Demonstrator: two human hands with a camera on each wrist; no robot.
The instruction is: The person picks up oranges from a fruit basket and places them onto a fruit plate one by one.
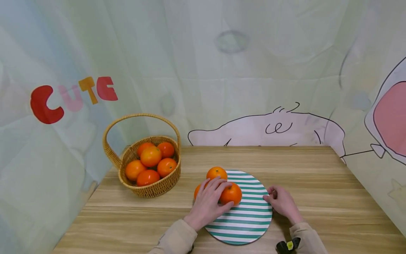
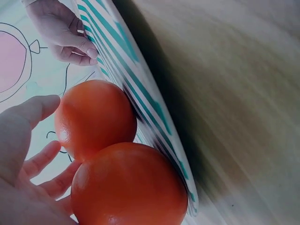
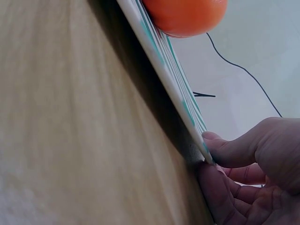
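Right hand (image 1: 282, 203) is pinching the rim of the striped board (image 1: 241, 225); left hand (image 1: 208, 203) is spreading loosely over three oranges (image 1: 232, 193).
The oranges are sitting left of the pinch, near the board's left edge, stripes showing between. Wooden table (image 1: 336, 197) is stretching right from the pinch to its own edge. Past the left hand, a wicker basket (image 1: 157, 187) is standing.

Nine oranges (image 1: 151, 156) are visible from where I stand: six in one wicker basket (image 1: 155, 187) and three at one round striped board (image 1: 250, 218), with any lower in the basket hidden from view. Two hands, one left (image 1: 207, 204) and one right (image 1: 283, 203), share one wooden table (image 1: 323, 197), while four letters (image 1: 41, 106) mark the fabric backdrop (image 1: 190, 63).
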